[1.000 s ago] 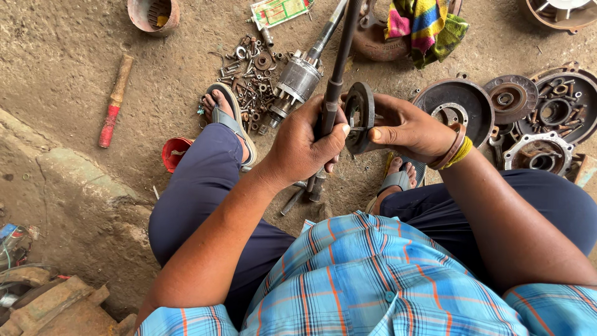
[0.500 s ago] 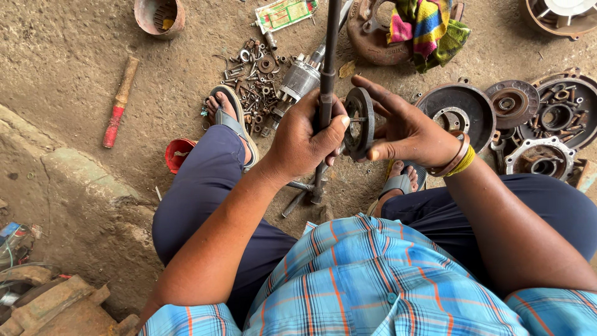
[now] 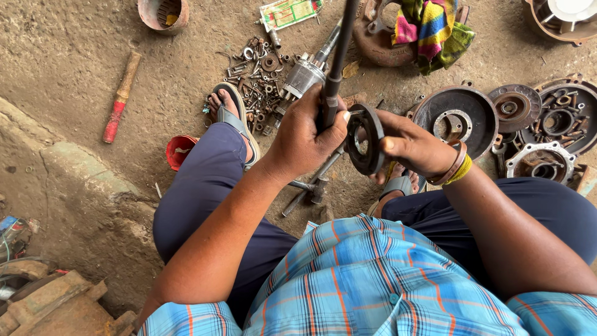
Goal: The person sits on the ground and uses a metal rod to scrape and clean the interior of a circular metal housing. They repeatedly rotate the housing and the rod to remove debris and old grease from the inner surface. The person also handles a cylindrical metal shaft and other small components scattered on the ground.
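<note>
Since the earlier frame, both hands have drifted slightly left. From the head view, the left hand [image 3: 306, 134] is clenched around an upright dark rod [image 3: 336, 59], while the right hand [image 3: 411, 145] pinches a black ring-shaped disc [image 3: 365, 138] just beside it, above the dirt floor [image 3: 62, 74].

A flat rectangular packet [image 3: 287, 12] lies on the dirt floor at the far edge, just left of centre, slightly tilted. It is green and pale cream with a red border. No screens or signs show.
</note>
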